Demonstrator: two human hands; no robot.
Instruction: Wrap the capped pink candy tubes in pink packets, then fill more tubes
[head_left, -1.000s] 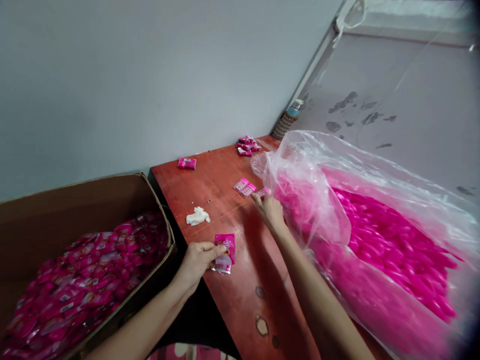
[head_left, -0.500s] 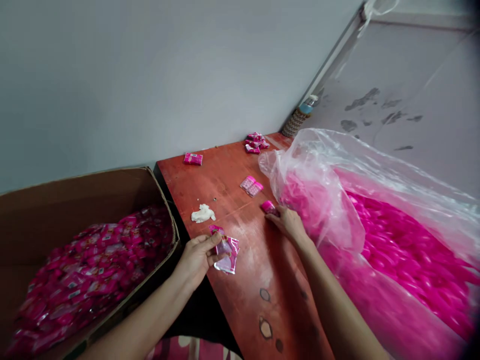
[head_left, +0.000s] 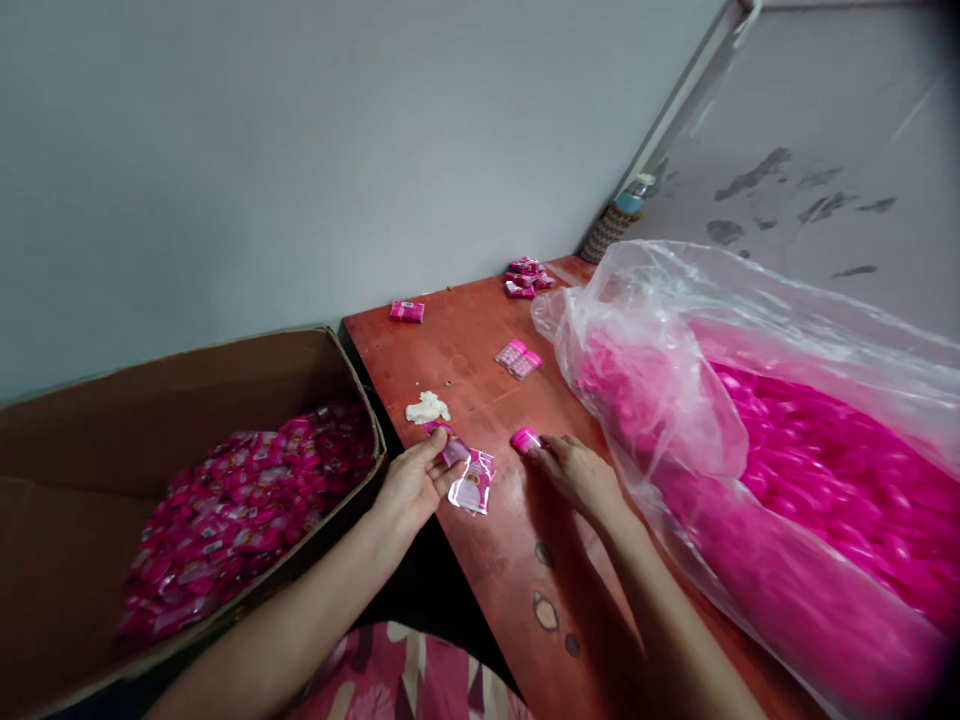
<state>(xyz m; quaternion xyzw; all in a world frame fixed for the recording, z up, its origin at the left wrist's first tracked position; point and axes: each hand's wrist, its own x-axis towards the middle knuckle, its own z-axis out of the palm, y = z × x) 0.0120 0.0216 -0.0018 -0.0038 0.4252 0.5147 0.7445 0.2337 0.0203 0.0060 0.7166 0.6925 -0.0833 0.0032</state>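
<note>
My left hand (head_left: 411, 487) pinches a few pink printed plastic pouches (head_left: 472, 482) above the table's near edge; they fan out from the fingers, with a clear window on the front one. My right hand (head_left: 581, 478) grips the end of a small pink-topped case (head_left: 524, 439) at the middle of the red table (head_left: 480, 400). The fingers partly hide this case. Beyond it, two similar flat cases (head_left: 517, 360) with pink tops and pale dotted bodies lie side by side. A crumpled white scrap (head_left: 427, 408) rests just past my left hand.
A cardboard box (head_left: 379, 455) on the left holds many filled pink packets (head_left: 255, 510). To the right, a large clear plastic bag (head_left: 645, 270) holds many glossy pink pieces (head_left: 810, 460). Pink packets (head_left: 407, 312), a small pile (head_left: 527, 278) and a bottle (head_left: 630, 200) in a woven holder stand by the wall.
My right hand has drawn the pink-topped case from beside the other two toward my left hand. The pouches in my left hand have tilted and fanned out. The view has shifted a little.
</note>
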